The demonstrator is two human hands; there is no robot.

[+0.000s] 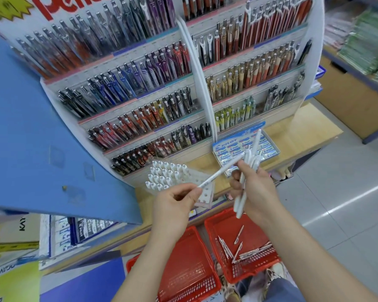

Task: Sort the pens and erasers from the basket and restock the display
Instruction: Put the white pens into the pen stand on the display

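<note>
White pens (240,201) are bunched in the grip of the right hand (256,188), right of centre, while a single white pen (218,171) is pinched at its end by the left hand (175,201). The bundle is fanned, so one could be shed into the red basket (214,225) below. At centre, the part-filled clear holder (206,194) is hemmed in on the bench (297,134) by the eraser box (247,149) and the display's lowest rows.

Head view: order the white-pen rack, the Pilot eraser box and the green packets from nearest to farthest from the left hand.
1. White-pen rack, just ahead of the left hand.
2. Pilot eraser box, ahead to the right.
3. Green packets, far right shelf.
</note>
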